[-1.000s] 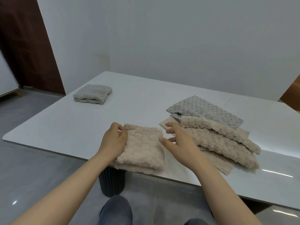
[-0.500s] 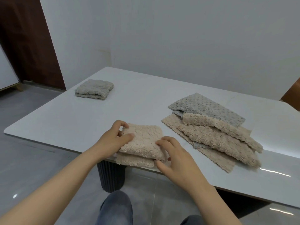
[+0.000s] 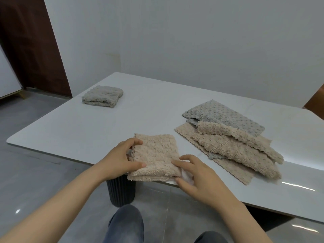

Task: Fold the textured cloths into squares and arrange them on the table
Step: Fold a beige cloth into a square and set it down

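A beige textured cloth (image 3: 156, 155), folded into a thick square, lies at the near edge of the white table (image 3: 91, 127). My left hand (image 3: 119, 158) grips its left side, thumb on top and fingers curled round the edge. My right hand (image 3: 196, 174) touches the cloth's near right corner with its fingertips, fingers spread and fairly straight. A grey cloth folded into a square (image 3: 102, 96) sits at the table's far left. To the right lies a loose pile of unfolded cloths (image 3: 231, 144), beige ones over a grey one.
A dark ribbed table leg (image 3: 121, 192) stands below the near edge, under the folded beige cloth. My knees (image 3: 126, 225) show at the bottom. A white wall runs behind the table, and a dark brown door (image 3: 29, 42) stands at the left.
My right hand came off the pile and moved onto the beige cloth's near right corner. My left hand shifted its grip along the left side. The folded cloth has been squared up.
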Demonstrator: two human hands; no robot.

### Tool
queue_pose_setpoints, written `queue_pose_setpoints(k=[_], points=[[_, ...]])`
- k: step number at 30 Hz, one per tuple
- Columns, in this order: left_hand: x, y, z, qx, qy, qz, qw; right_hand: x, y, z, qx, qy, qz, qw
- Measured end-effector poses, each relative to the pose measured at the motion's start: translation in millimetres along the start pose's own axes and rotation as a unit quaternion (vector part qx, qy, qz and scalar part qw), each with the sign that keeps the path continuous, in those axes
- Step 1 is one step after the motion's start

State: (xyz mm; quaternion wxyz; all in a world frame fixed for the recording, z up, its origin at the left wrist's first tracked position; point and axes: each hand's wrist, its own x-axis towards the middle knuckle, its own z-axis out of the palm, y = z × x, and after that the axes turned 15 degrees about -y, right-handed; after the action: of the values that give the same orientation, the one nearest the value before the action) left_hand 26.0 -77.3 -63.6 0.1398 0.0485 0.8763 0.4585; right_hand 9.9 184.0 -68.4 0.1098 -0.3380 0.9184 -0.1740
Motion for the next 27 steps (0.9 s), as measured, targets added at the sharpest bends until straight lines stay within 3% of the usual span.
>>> queue_pose_setpoints(k=[5, 13, 27], points=[[-6.6, 1.0, 8.1, 0.028, 0.031, 0.024, 0.999, 7.5, 3.8, -15.3, 0.038, 0.008, 0.024, 0.999], [-16.4, 4.9, 16.1, 0.086, 0.060, -0.005, 0.994, 37.2, -6.0, -24.0, -0.029, -0.127, 0.035, 0.991], [24.9, 22.6, -21.0, 0.140, 0.074, 0.033, 0.987, 71.5, -2.9, -54.4, 0.022, 0.005, 0.000, 1.000]])
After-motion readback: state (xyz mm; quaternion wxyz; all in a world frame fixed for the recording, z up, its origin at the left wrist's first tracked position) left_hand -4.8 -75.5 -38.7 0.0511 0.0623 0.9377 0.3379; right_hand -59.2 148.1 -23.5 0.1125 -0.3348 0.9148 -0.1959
